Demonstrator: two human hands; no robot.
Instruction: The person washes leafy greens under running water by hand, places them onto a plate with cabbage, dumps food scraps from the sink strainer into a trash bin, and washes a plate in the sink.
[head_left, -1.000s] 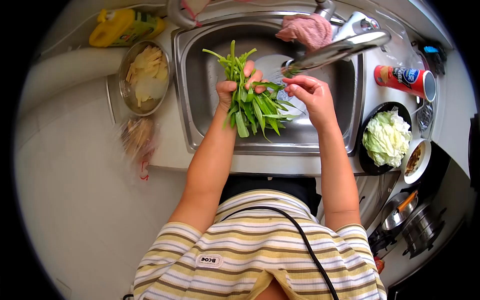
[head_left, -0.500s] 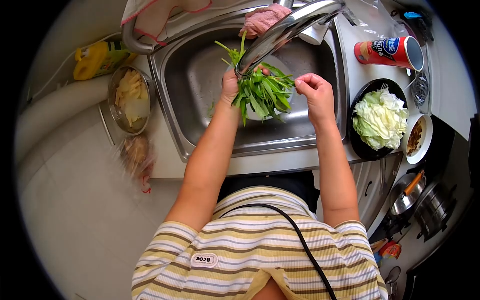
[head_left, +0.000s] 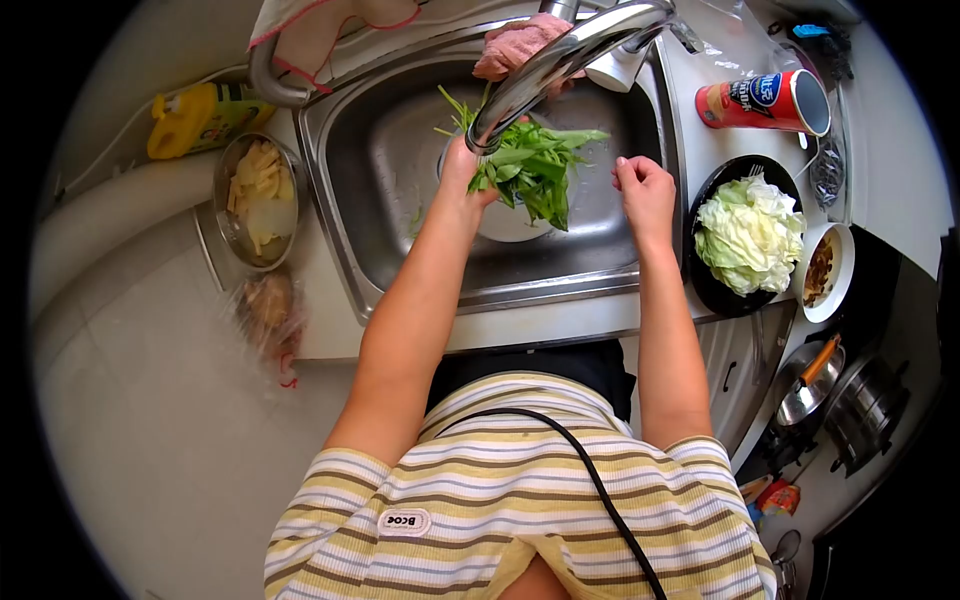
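Observation:
My left hand (head_left: 464, 178) is closed around a bunch of leafy greens (head_left: 540, 160), holding it over the sink (head_left: 385, 215). The stems stick out to the upper left and the leaves hang to the right. The faucet (head_left: 560, 65) arches over the bunch and hides part of the hand and stems. Below the leaves a round, pale dish (head_left: 512, 226) shows in part in the sink. Apart from the greens, my right hand (head_left: 648, 195) hovers over the sink's right side, fingers curled together; anything pinched in them is too small to make out.
To the right stand a red canister (head_left: 755, 103), a black plate (head_left: 712, 275) with cabbage (head_left: 750, 235) and a white bowl (head_left: 840, 285) of brown pieces. On the left are a metal bowl (head_left: 228, 240) of pale slices and a yellow bottle (head_left: 190, 122). A pink cloth (head_left: 515, 45) lies behind the faucet.
My right hand has moved away from the leaves, slightly right and down. My left hand has turned the bunch, so its leaves now point more to the right. The view has shifted slightly.

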